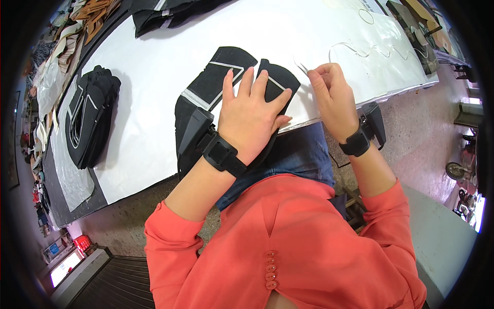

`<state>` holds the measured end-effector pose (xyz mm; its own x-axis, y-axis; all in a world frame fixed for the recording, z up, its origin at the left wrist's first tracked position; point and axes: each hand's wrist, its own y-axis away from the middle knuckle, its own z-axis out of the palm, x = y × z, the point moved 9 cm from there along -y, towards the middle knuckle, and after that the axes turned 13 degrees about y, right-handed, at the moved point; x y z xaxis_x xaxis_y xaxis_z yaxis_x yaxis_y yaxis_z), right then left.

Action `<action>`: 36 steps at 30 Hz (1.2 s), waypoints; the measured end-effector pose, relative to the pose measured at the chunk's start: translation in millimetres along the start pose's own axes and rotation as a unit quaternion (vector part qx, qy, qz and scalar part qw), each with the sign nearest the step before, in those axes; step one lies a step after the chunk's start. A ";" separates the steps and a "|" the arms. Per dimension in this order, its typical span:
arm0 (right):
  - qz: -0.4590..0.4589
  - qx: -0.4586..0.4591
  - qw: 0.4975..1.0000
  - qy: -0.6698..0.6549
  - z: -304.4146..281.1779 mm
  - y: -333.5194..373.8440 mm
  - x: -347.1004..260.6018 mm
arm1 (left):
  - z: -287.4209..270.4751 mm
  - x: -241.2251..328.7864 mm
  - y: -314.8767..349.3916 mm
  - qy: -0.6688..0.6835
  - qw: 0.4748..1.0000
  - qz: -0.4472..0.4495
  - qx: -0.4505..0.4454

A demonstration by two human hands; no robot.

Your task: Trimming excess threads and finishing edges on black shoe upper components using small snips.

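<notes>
A black shoe-upper-like fabric piece (pixel 218 82), matte and soft-looking, lies near the middle of the worktable's near side. It has a horseshoe outline, with two rounded lobes pointing away from the person and a narrow gap between them. A wide white band (pixel 195 99) crosses its left lobe, and thin white lines mark both lobes.

The left hand (pixel 253 108) lies palm down across the piece, fingers spread and straight, pressing rather than gripping. The right hand (pixel 334 95), just beyond the right lobe, is mostly closed, thumb and forefinger pinching a slender pale item (pixel 302 67) with pointed ends; whether it is a strip or tweezers I cannot tell.

The glossy white table covering (pixel 149 67) shows faint ripples at the right, where a thin, curly white strand (pixel 381 50) trails. To the left stands a stack of similar black pieces (pixel 95 118), curved and layered, beside crinkled clear plastic (pixel 72 172). Another black pile (pixel 170 18) sits at the far edge.

The piece's lower curve reaches the near table edge, partly hidden behind the left wrist. Broad white surface separates it from the stack, and more stretches beyond both hands toward the far side.
</notes>
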<state>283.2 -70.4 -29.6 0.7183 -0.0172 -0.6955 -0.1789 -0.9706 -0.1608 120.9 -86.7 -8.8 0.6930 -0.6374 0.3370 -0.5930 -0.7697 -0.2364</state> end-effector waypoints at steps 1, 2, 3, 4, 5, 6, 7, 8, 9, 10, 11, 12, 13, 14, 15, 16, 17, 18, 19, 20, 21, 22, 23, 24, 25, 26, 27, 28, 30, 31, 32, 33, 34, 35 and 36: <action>0.007 0.001 1.000 -0.007 -0.4 -0.6 1.9 | 1.1 1.0 1.1 0.005 1.000 0.002 -0.005; 0.014 0.002 1.000 -0.013 -1.2 -1.1 3.6 | 2.1 2.1 2.2 0.010 1.000 0.005 -0.010; 0.012 0.003 1.000 -0.014 -2.5 -1.9 3.4 | 1.3 2.7 3.0 0.008 1.000 0.005 -0.009; 0.021 -0.009 0.999 -0.033 -1.8 -2.7 5.3 | 2.9 2.3 3.8 0.017 1.000 0.000 -0.019; 0.030 -0.021 0.998 -0.052 -0.7 -3.6 6.6 | 4.3 2.0 5.1 0.025 0.999 -0.005 -0.029; 0.027 -0.021 0.998 -0.055 -2.7 -5.1 3.3 | 3.0 1.3 7.7 0.022 0.999 -0.006 -0.028; 0.047 -0.071 0.994 -0.070 2.7 -5.1 1.4 | 1.4 -1.6 11.6 0.046 0.998 -0.019 -0.028; 0.066 -0.122 0.987 -0.084 10.0 -3.6 -0.3 | -1.7 -4.7 16.3 0.071 0.997 -0.031 -0.027; 0.063 -0.122 0.987 -0.086 8.2 -4.4 -3.4 | -8.0 -7.8 20.4 0.062 0.996 -0.048 -0.031; 0.005 -0.115 0.992 -0.056 5.7 -4.0 -15.2 | -20.8 -10.7 25.5 0.050 0.997 -0.063 -0.014; -0.054 -0.108 0.992 -0.027 4.9 -3.2 -26.5 | -33.1 -16.7 34.8 0.035 0.997 -0.073 -0.006; -0.053 -0.108 0.992 -0.026 6.4 -3.7 -23.0 | -42.5 -23.6 44.6 0.024 0.997 -0.080 0.003; -0.147 -0.079 0.986 -0.008 4.1 -3.0 -36.0 | -54.8 -30.6 55.6 0.021 0.995 -0.100 0.010; -0.239 -0.050 0.970 0.008 1.8 1.3 -49.8 | -66.6 -37.4 67.7 0.018 0.992 -0.120 0.017; -0.240 -0.054 0.969 0.006 3.8 1.9 -52.1 | -74.5 -47.0 82.7 0.020 0.988 -0.150 0.019; -0.263 -0.087 0.961 0.029 9.9 6.3 -60.9 | -83.6 -56.0 98.1 0.020 0.983 -0.181 0.021; -0.285 -0.120 0.950 0.053 16.8 11.2 -67.8 | -92.2 -63.5 112.6 0.026 0.979 -0.198 0.045; -0.290 -0.125 0.948 0.048 19.2 13.0 -72.7 | -101.9 -72.5 129.6 0.077 0.970 -0.215 0.088; -0.313 -0.147 0.934 0.084 28.4 16.7 -79.2 | -107.1 -80.4 148.1 0.101 0.953 -0.268 0.098; -0.336 -0.168 0.919 0.120 37.0 20.4 -85.1 | -110.4 -86.5 167.1 0.126 0.933 -0.319 0.109; -0.362 -0.190 0.902 0.138 44.0 23.9 -94.1 | -113.2 -88.1 185.2 0.117 0.930 -0.330 0.114; -0.370 -0.194 0.899 0.132 49.4 25.2 -99.1 | -106.3 -98.7 208.8 0.155 0.900 -0.387 0.126; -0.392 -0.195 0.890 0.127 55.1 28.4 -106.4 | -98.4 -106.8 229.8 0.192 0.866 -0.441 0.138; -0.413 -0.196 0.881 0.123 60.4 32.1 -113.3 | -93.4 -106.5 239.5 0.190 0.862 -0.448 0.144; -0.430 -0.223 0.863 0.146 68.6 36.5 -119.2 | -82.7 -107.6 250.2 0.234 0.836 -0.474 0.149; -0.436 -0.226 0.859 0.144 72.6 38.8 -127.4 | -73.1 -107.9 258.8 0.278 0.808 -0.497 0.154; -0.448 -0.229 0.853 0.140 77.1 43.3 -136.3 | -64.0 -106.4 263.5 0.289 0.794 -0.518 0.134; -0.459 -0.232 0.846 0.137 81.8 46.8 -144.1 | -52.5 -105.2 268.4 0.321 0.772 -0.533 0.130; -0.474 -0.245 0.835 0.129 92.8 51.8 -153.6 | -34.4 -103.8 273.6 0.353 0.755 -0.543 0.101; -0.478 -0.250 0.832 0.131 97.5 54.9 -157.6 | -27.0 -102.7 273.4 0.380 0.742 -0.543 0.101; -0.482 -0.253 0.828 0.132 101.8 57.7 -161.2 | -25.4 -102.9 272.7 0.381 0.740 -0.545 0.105; -0.483 -0.257 0.826 0.133 104.9 60.2 -163.1 | -21.1 -101.4 270.2 0.398 0.734 -0.541 0.097; -0.485 -0.260 0.824 0.134 108.2 62.5 -164.2 | -18.1 -99.9 266.4 0.415 0.729 -0.537 0.089; -0.486 -0.257 0.823 0.145 111.3 63.8 -164.8 | -20.1 -99.0 261.2 0.419 0.730 -0.534 0.085; -0.488 -0.254 0.821 0.153 113.7 65.3 -166.4 | -20.9 -99.8 260.5 0.419 0.728 -0.536 0.088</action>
<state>75.5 -103.6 -4.0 0.5018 0.8443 -0.1883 0.8298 -0.5313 -0.1710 -111.2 -222.8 -84.9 0.1815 0.5213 0.8338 0.2163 -0.8483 0.4833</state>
